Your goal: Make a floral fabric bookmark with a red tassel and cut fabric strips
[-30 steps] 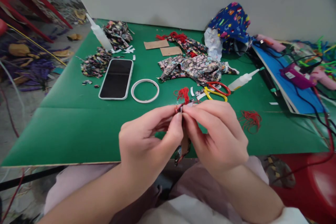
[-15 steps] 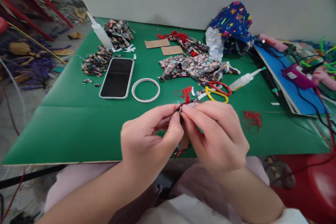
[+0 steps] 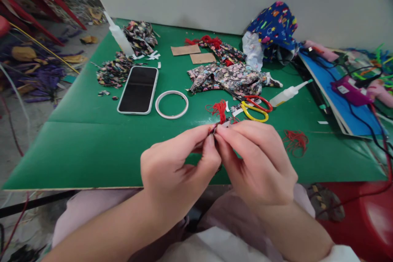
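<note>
Pinching away at the near edge of the green table [image 3: 92, 147], both hands meet at the fingertips over one tiny piece. The left hand [image 3: 172, 172] has thumb and forefinger pressed together on a small scrap [image 3: 221, 124] with red thread in it, and the right hand [image 3: 260, 163] nips the same scrap from the other side, fingers curled in tight. The piece sits right between the two sets of fingertips, held just above the table's front half; most of it is hidden by the fingers, so what it is made of is hard to tell.

Just beyond the fingertips lies a tuft of red thread [image 3: 218, 108], and beside that a pair of scissors [image 3: 254, 108] with one red and one yellow handle. A glue bottle [image 3: 287, 95] lies on its side near the scissors, nozzle pointing right. Behind them sits a crumpled heap of flowered cloth [image 3: 230, 77]. To the left, a phone [image 3: 138, 89] lies face up, dark screen, with a white ring [image 3: 171, 105] just beside it. A second bottle [image 3: 119, 37] stands at the far left corner next to piles of cloth scraps [image 3: 113, 73]. Two cardboard pieces [image 3: 196, 54] rest near the back, and a loose tangle of red thread [image 3: 294, 141] lies right of the hands.
</note>
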The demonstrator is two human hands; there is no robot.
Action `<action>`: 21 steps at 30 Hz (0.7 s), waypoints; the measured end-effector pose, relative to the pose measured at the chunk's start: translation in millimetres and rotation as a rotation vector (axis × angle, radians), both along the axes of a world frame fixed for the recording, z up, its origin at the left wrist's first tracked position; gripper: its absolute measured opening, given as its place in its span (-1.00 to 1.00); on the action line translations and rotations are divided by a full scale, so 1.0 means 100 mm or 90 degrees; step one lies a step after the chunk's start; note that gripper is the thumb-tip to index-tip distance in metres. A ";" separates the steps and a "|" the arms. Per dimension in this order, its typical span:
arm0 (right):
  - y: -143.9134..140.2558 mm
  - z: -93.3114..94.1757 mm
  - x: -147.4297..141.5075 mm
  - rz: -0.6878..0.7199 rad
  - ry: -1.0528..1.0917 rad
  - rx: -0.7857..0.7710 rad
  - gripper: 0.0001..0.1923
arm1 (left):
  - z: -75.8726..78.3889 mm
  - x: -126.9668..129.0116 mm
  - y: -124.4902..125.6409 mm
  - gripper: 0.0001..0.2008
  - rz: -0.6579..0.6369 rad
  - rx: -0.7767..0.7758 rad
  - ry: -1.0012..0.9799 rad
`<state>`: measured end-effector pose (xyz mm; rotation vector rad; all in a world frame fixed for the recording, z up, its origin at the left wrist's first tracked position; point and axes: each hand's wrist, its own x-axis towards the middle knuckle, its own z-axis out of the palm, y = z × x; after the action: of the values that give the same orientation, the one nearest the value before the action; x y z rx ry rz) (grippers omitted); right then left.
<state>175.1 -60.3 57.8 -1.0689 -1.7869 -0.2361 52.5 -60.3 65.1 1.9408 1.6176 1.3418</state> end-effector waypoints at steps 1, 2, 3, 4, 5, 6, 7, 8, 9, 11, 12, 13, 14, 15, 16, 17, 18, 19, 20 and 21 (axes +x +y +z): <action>0.00 0.00 0.00 -0.001 0.003 -0.001 -0.83 | 0.00 0.00 0.00 -0.82 -0.001 -0.006 -0.003; 0.00 0.00 0.00 -0.001 0.006 -0.005 -0.82 | 0.01 0.00 -0.01 -0.82 -0.004 -0.008 -0.005; -0.01 0.00 0.00 0.001 0.008 -0.011 -0.81 | 0.01 0.00 -0.01 -0.82 -0.008 -0.008 -0.006; -0.01 0.00 0.00 0.004 0.010 -0.019 -0.81 | 0.01 -0.01 -0.01 -0.82 -0.011 -0.007 -0.006; -0.01 0.00 0.01 0.007 0.013 -0.025 -0.81 | 0.01 -0.01 -0.01 -0.82 -0.010 -0.006 -0.004; -0.01 0.01 0.01 0.010 0.016 -0.029 -0.81 | 0.01 -0.01 -0.01 -0.82 -0.009 -0.003 0.000; -0.02 0.01 0.01 0.014 0.018 -0.031 -0.81 | 0.01 -0.01 -0.01 -0.82 -0.009 0.001 0.005; -0.02 0.02 0.01 0.017 0.021 -0.028 -0.81 | 0.02 -0.01 -0.01 -0.81 -0.010 0.005 0.010; -0.02 0.02 0.02 0.020 0.024 -0.025 -0.82 | 0.02 -0.01 -0.02 -0.81 -0.011 0.005 0.015; -0.02 0.03 0.02 0.026 0.022 -0.030 -0.82 | 0.04 0.00 -0.03 -0.81 -0.007 -0.002 0.027; -0.02 0.03 0.01 0.029 0.021 -0.035 -0.81 | 0.04 0.00 -0.04 -0.81 -0.003 -0.005 0.032; -0.02 0.03 0.01 0.030 0.021 -0.039 -0.81 | 0.05 0.01 -0.05 -0.81 0.002 -0.008 0.037; -0.01 0.03 0.01 0.031 0.023 -0.037 -0.81 | 0.05 0.01 -0.05 -0.81 0.007 -0.009 0.041; -0.01 0.02 0.01 0.032 0.027 -0.033 -0.80 | 0.05 0.01 -0.06 -0.81 0.011 -0.007 0.045; -0.02 0.02 0.01 0.033 0.031 -0.026 -0.80 | 0.05 0.01 -0.06 -0.81 0.012 -0.003 0.048; -0.02 0.01 0.01 0.032 0.036 -0.020 -0.80 | 0.05 0.01 -0.06 -0.81 0.011 0.001 0.050; -0.02 0.01 0.01 0.032 0.038 -0.015 -0.79 | 0.05 0.00 -0.06 -0.81 0.009 0.004 0.052; -0.02 0.01 0.01 0.033 0.037 -0.014 -0.79 | 0.05 0.00 -0.06 -0.81 0.007 0.006 0.051; -0.02 0.01 0.01 0.033 0.035 -0.016 -0.79 | 0.05 0.00 -0.06 -0.81 0.005 0.007 0.051; -0.02 0.02 0.01 0.033 0.031 -0.024 -0.79 | 0.05 0.00 -0.06 -0.81 0.004 0.005 0.051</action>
<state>176.4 -62.6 59.9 -1.0460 -1.7782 -0.1436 52.0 -65.8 69.8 2.0201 1.6579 1.2889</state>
